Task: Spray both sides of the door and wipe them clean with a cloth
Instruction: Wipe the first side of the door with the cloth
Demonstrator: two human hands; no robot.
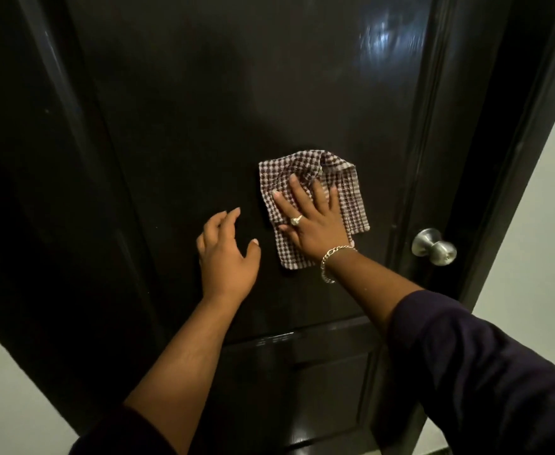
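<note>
I press my right hand [312,221], fingers spread flat, on the checked cloth [315,205] against the dark door [187,110] left of the knob [433,247] to wipe it, while my left hand [227,254], loosely open and empty, hovers beside.

Right hand [312,224] flat on the brown-and-white checked cloth [315,205] against the dark panelled door [171,110], left hand [227,254] just beside it, round metal doorknob [433,247] off right.

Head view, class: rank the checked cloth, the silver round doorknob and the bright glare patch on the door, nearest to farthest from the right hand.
1. Checked cloth, pressed under the right hand.
2. Silver round doorknob, to its right.
3. Bright glare patch, high up on the dark door.
</note>
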